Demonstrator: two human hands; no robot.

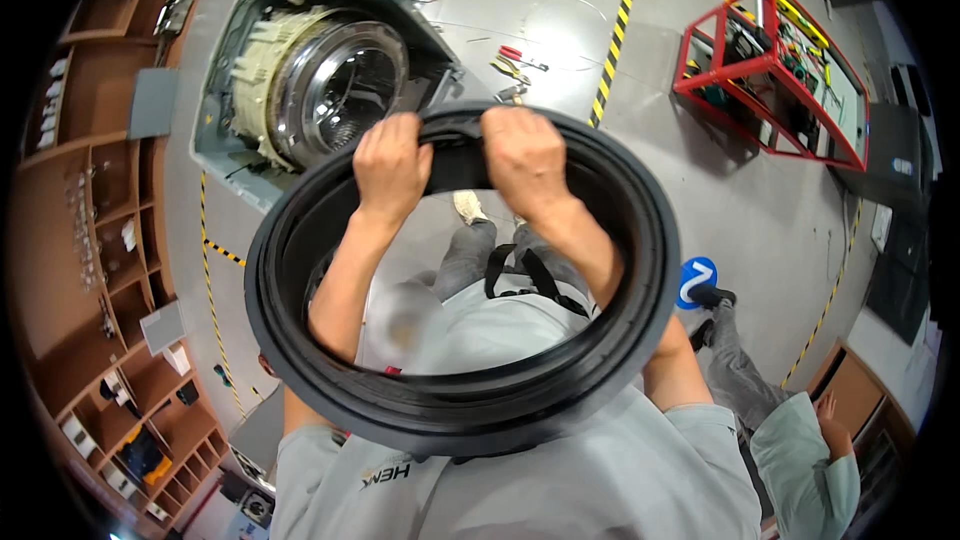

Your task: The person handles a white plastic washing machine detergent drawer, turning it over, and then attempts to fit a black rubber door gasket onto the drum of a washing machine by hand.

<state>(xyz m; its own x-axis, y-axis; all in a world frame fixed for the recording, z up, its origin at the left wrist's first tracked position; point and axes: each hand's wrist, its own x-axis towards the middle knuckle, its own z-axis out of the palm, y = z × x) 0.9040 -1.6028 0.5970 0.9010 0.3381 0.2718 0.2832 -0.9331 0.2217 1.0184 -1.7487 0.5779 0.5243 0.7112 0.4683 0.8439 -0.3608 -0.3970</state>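
Note:
A large black rubber ring seal (pixel 462 402) is held up in front of my chest, with ridges round its rim. My left hand (pixel 390 165) grips the far part of the ring from inside, fingers wrapped over it, left of centre. My right hand (pixel 523 160) is closed on the same far part, a little to the right. Both forearms pass through the ring's opening. Beyond the ring, at the upper left, stands a partly dismantled washing machine (pixel 225 110) with a pale tub and a shiny steel drum (pixel 340 90) showing.
Hand tools (pixel 517 60) lie on the grey floor (pixel 560 30) past the ring. A red tool cart (pixel 775 80) stands upper right, wooden shelving (pixel 90 110) along the left. Striped tape crosses the floor. Another person (pixel 800 460) is at the lower right, legs near a blue floor marker.

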